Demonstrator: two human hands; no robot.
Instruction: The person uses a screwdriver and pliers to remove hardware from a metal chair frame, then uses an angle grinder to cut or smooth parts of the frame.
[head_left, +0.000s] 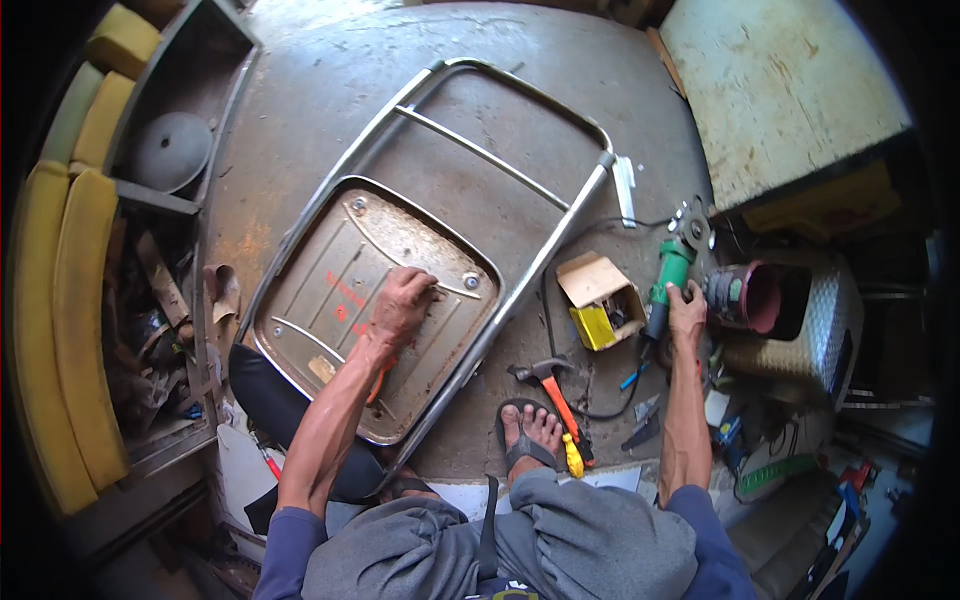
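Note:
A metal-framed chair (470, 165) lies on the floor in front of me, the rusty metal underside of its seat (400, 220) facing up. My left hand (403, 302) rests on that underside with its fingers curled closed; whatever they hold, if anything, is hidden. Part of an orange handle (379, 382) shows beneath my left wrist. Off to the right, my right hand (686, 312) is closed around the body of a green angle grinder (674, 266). The grinder's head points away from me, and its dark cord trails over the floor.
A hammer (552, 385) and a yellow-handled screwdriver (572, 455) lie near my right foot. Beside the grinder stand an open cardboard box (598, 280) and a pink container (758, 297). Yellow cushions (85, 330) and a metal shelf (150, 200) line the left.

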